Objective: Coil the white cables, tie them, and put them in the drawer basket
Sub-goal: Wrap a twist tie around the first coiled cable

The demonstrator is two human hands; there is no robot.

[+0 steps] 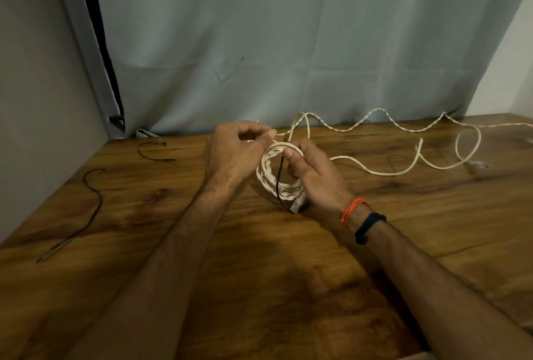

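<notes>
A coiled white cable (269, 178) stands upright on the wooden table (202, 258) between my hands, its plug end (297, 206) low at the front. My right hand (311, 172) grips the top right of the coil, thumb pressed on the strands. My left hand (236, 149) is curled beside the coil's upper left, pinching something thin at its fingertips. A dark tie wire (278, 184) hangs down across the coil. A second white cable (403, 158) lies uncoiled in loops to the right.
Two dark tie wires lie on the left of the table, one long (92, 201) and one short (153, 152). A pale curtain (288, 42) hangs behind the table's far edge. No drawer basket is in view.
</notes>
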